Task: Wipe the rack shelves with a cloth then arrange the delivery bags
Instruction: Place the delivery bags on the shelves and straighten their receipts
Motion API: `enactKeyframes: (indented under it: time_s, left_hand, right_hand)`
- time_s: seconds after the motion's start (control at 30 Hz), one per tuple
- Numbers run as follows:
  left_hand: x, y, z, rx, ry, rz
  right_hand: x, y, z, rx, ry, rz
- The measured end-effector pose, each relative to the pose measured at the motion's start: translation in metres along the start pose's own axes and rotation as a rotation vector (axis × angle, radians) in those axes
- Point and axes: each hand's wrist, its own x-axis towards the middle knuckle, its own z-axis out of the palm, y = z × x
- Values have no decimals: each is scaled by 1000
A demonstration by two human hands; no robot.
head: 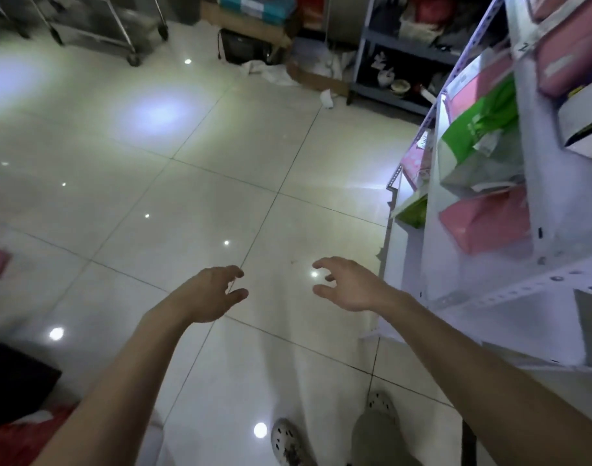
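A white metal rack stands along the right side. On its shelves sit delivery bags: a green and white one and a pink one below it, with more pink bags higher up. My left hand and my right hand are stretched out over the tiled floor, fingers apart, holding nothing. My right hand is just left of the rack's lower corner and does not touch it. No cloth is in view.
Glossy white floor tiles spread ahead. A grey shelf unit with clutter stands at the back, beside a dark box and crumpled paper. Metal cart legs stand at the far left. A red bag lies at my lower left.
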Motion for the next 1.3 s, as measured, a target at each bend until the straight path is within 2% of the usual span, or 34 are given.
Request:
enactKeyframes:
  time_s: [0.17,0.37,0.5,0.63,0.93,1.13,1.3]
  left_hand:
    - [30,49,-67,41,76,200]
    - [96,109,-137,91,145,383]
    - [149,136,-182,183,101,431]
    - [197,167,-216,239,68,483]
    - [304,242,-262,352,-67,711]
    - [379,265,-320,339,-114,903]
    - [417,281,-366,361,-121,1032]
  right_hand:
    - [-23,3,-55,57,101,72]
    - [3,20,-130,151,299,153]
    - [37,30,-171,176,401,191]
    - [55,38,-199,221,434,239]
    - [67,56,-246,304,637,491]
    - [93,35,-288,256,785,656]
    - [120,8,-324,283,906,718]
